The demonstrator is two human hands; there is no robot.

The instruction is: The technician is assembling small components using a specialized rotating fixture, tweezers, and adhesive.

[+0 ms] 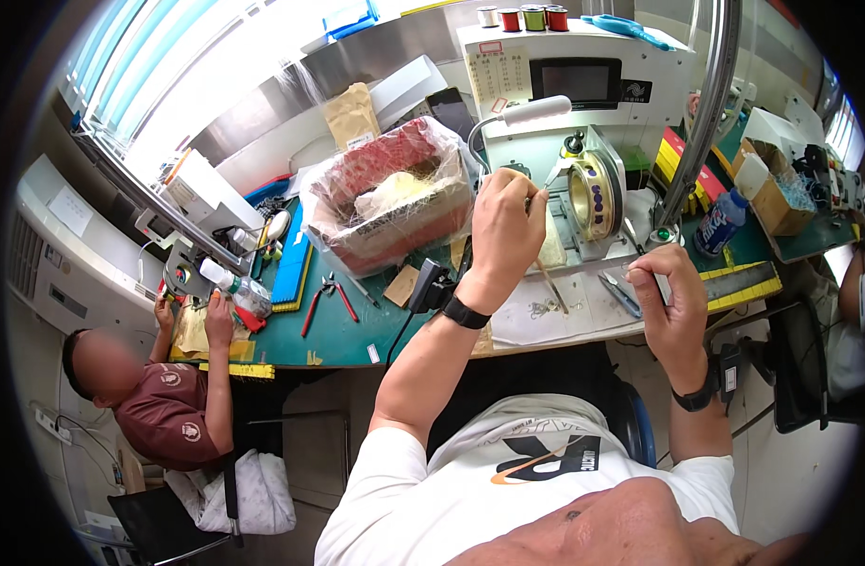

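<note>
My left hand is raised in front of the white bench machine, its fingers closed in a pinch. Something small and dark shows at the fingertips, too little to name. Just right of it stands a gold-coloured spool in the machine's open bay. My right hand is apart from it, over the bench's front edge, with thumb and forefinger curled together. Whatever they hold, if anything, is too fine to make out. Pliers or tweezers lie on the white sheet left of this hand, near a thin brown stick.
A plastic-lined red box holding pale fibres stands left of my left hand. Red-handled pliers lie before it on the green bench. A metal post and blue bottle stand at right. A co-worker sits at left.
</note>
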